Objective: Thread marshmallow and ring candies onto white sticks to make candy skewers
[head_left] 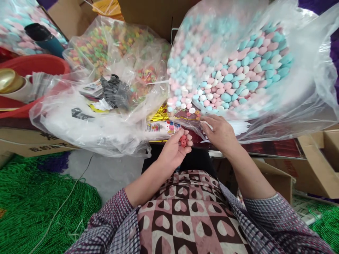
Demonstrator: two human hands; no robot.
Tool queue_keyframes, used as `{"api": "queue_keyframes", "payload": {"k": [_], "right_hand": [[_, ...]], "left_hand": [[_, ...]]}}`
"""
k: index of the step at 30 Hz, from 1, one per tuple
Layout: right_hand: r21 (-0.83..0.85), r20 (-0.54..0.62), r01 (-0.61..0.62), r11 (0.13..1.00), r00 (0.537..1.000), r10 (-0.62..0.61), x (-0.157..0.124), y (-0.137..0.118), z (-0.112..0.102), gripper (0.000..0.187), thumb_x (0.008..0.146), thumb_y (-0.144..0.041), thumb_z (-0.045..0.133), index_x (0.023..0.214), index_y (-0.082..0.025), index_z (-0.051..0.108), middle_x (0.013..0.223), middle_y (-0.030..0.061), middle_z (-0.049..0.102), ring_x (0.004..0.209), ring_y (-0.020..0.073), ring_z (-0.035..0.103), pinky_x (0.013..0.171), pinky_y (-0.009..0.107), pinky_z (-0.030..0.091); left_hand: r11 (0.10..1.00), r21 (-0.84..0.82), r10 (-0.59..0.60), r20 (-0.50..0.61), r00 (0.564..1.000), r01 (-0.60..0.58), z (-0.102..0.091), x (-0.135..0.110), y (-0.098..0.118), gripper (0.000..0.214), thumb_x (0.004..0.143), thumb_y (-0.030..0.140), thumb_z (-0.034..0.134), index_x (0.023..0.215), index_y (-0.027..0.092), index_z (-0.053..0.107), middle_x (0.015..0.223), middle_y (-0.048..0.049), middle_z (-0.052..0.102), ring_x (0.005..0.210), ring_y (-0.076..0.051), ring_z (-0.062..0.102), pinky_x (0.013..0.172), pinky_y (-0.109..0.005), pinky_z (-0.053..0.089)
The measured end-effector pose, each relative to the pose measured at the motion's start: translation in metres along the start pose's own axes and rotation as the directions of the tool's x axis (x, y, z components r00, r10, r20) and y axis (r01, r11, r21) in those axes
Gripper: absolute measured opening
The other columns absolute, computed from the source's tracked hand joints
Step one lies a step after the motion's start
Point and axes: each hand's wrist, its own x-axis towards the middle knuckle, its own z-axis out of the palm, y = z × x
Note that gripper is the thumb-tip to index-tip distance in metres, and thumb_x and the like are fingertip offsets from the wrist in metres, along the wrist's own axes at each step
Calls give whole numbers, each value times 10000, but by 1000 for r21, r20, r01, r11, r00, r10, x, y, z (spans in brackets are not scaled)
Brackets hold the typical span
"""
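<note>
My left hand (pixel 172 150) is curled palm-up in front of my body, holding several small red rings (pixel 183 141) between the thumb and fingers. To its right, my right hand (pixel 219 132) reaches over the table edge, fingers forward and thumb a little apart. Its fingertips are at the edge of clear plastic film, near loose coloured rings (pixel 198 114). I cannot make out anything held there. Between the hands and the bags lie gold twist ties (pixel 160 113) and a printed white packet (pixel 159 127). White sticks (pixel 242 127) lie beyond my right wrist.
A big clear bag of pink, blue and white candy-like pieces (pixel 243 77) fills the right. Another bag holds multicoloured rings (pixel 106 46). On the left are a red basin (pixel 50 63) and a dark bottle (pixel 43 37). Green strands (pixel 39 201) heap below; cardboard boxes (pixel 317 165) stand right.
</note>
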Motion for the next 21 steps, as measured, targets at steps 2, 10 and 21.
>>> {"api": "queue_keyframes", "payload": {"k": [2,10,21], "right_hand": [[-124,76,26,992,997,-17,-1,8,5,309,909,-251,534,1142,-138,704,1186,151,707,1076,328,618,891,451,469],[-255,205,69,965,979,-16,-28,-9,11,266,948,-283,514,1060,-174,729,1173,105,712,1016,305,610,869,427,423],[-29,17,-175,984,984,175,3,34,-6,278,908,-221,500,1007,-185,758,1018,87,768,971,248,694,870,352,506]], "left_hand": [[1000,-9,19,5,1000,-19,2,2,1,148,867,256,645,810,125,609,668,-5,595,519,-68,538,423,-155,331],[994,-45,107,77,991,-104,23,32,11,105,876,182,622,788,124,625,636,4,584,528,-60,535,470,-161,352],[992,18,126,85,988,-128,11,53,8,79,887,203,610,894,131,643,652,2,599,531,-76,559,489,-184,368]]}}
